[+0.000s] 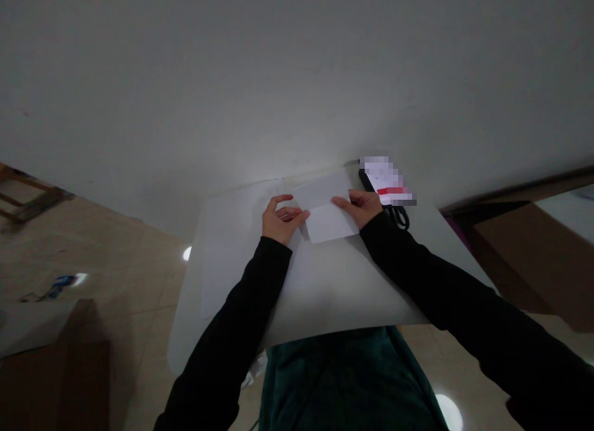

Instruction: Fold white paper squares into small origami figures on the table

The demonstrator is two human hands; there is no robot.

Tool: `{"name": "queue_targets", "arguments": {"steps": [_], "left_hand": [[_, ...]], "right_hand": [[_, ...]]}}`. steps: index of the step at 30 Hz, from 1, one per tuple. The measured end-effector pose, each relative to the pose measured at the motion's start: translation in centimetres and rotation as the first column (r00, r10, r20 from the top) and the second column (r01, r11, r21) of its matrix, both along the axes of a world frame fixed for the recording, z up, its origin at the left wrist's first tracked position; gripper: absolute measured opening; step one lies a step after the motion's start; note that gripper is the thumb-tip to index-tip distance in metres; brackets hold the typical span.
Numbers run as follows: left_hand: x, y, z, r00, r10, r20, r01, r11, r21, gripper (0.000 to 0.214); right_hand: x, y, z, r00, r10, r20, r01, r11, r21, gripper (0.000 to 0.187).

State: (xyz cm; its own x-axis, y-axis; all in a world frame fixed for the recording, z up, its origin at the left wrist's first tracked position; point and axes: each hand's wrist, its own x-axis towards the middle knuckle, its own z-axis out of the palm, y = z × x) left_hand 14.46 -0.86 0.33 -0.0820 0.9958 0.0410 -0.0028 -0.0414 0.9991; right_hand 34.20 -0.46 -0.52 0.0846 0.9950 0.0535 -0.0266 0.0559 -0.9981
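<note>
1. A folded white paper (327, 221) lies on the far middle of the white table (325, 295), close to the wall (297, 78). Its far flap stands a little raised along a crease.
2. The left hand (279, 221) sits at the paper's left edge. Its fingers are curled narrowly and the fingertips (302, 216) touch that edge. Whether they pinch the sheet or only rest against it cannot be told.
3. The right hand (362, 207) is at the paper's right edge, with one finger stretched left along the crease and lying on the sheet. The other fingers are tucked in, and it cannot be told whether they grip anything.
4. Both arms wear black sleeves (241, 332) that cross the near part of the table and hide part of its surface.
5. Just right of the right hand lies a black object (399, 217) with looped handles. It is partly hidden by the wrist and a blurred patch, so what it is stays unclear.
6. A dark green cloth (343, 381) covers the person's lap at the table's near edge.
7. On the left, a brown wooden piece (78, 369) stands near, and a small blue thing (60, 286) lies on the tiled floor (139, 258) farther out.
</note>
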Motion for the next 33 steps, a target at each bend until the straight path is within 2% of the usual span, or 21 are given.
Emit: {"name": "queue_targets", "arguments": {"steps": [4, 11, 17, 20, 24, 26, 29, 31, 33], "left_hand": [[-0.1, 0.2, -0.2, 1.000, -0.008, 0.030, 0.008, 1.000, -0.003, 0.054], [-0.5, 0.5, -0.6, 0.980, -0.117, 0.164, 0.123, 0.992, -0.029, 0.051], [-0.7, 0.4, -0.3, 0.963, -0.166, 0.211, 0.181, 0.982, -0.055, 0.047], [-1.1, 0.4, 0.3, 0.967, -0.195, 0.166, 0.208, 0.976, -0.062, 0.040], [-1.7, 0.3, 2.1, 0.956, -0.252, 0.150, 0.268, 0.959, -0.096, 0.035], [-1.7, -0.1, 3.1, 0.951, -0.283, 0.128, 0.290, 0.956, -0.039, 0.044], [-1.3, -0.9, 3.8, 0.950, -0.311, -0.034, 0.313, 0.945, 0.094, 0.062], [-1.2, -1.3, 3.6, 0.962, -0.242, -0.130, 0.261, 0.953, 0.153, 0.055], [-1.4, -1.6, 3.1, 0.968, -0.132, -0.215, 0.175, 0.965, 0.195, 0.040]], "right_hand": [[-0.1, 0.0, -0.2, 0.999, -0.009, -0.051, 0.008, 1.000, -0.020, 0.034], [-0.1, 0.0, -0.4, 0.993, -0.009, -0.119, -0.003, 0.994, -0.107, 0.037], [0.1, 0.2, -0.5, 0.996, -0.003, -0.087, -0.006, 0.994, -0.111, 0.036], [0.2, 0.0, -0.2, 0.997, -0.007, -0.074, 0.000, 0.996, -0.090, 0.034], [0.2, -0.4, 0.3, 0.999, 0.031, -0.043, -0.034, 0.996, -0.077, 0.031], [0.0, -0.5, 0.3, 0.997, 0.069, -0.038, -0.072, 0.995, -0.070, 0.030], [-0.4, -0.5, 0.5, 0.990, 0.140, -0.013, -0.140, 0.988, -0.060, 0.033], [-0.4, -0.9, 0.9, 0.993, 0.096, 0.064, -0.097, 0.995, 0.015, 0.039], [-0.2, -2.0, 1.6, 0.975, -0.061, 0.213, 0.014, 0.977, 0.213, 0.043]]}}
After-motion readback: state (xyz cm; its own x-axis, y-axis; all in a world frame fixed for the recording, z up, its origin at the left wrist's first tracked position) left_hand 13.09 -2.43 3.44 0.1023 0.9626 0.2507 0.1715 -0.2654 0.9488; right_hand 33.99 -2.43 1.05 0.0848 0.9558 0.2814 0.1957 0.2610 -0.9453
